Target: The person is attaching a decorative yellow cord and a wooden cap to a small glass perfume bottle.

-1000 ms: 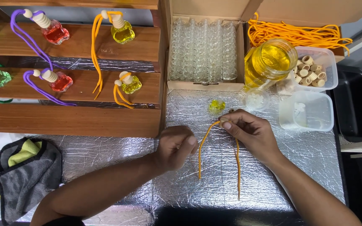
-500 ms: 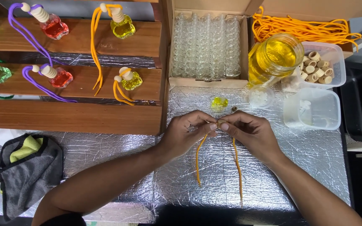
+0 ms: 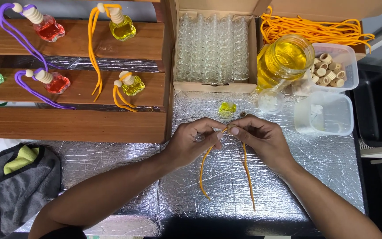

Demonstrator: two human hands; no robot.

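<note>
Both hands meet over the foil table (image 3: 315, 177): the left hand (image 3: 191, 141) and right hand (image 3: 261, 137) pinch the top of an orange cord (image 3: 203, 166) between fingertips, its two ends trailing toward the person, so the loop stays taut. Just beyond, a small yellow bottle (image 3: 227, 107) stands within reach, near the jar (image 3: 284, 59) of yellow liquid.

On the table (image 3: 332, 177), the cord (image 3: 246, 170) lies before the small bottle (image 3: 227, 107), with the box of vials (image 3: 212, 48) behind and the shelf (image 3: 71, 124) left.
</note>
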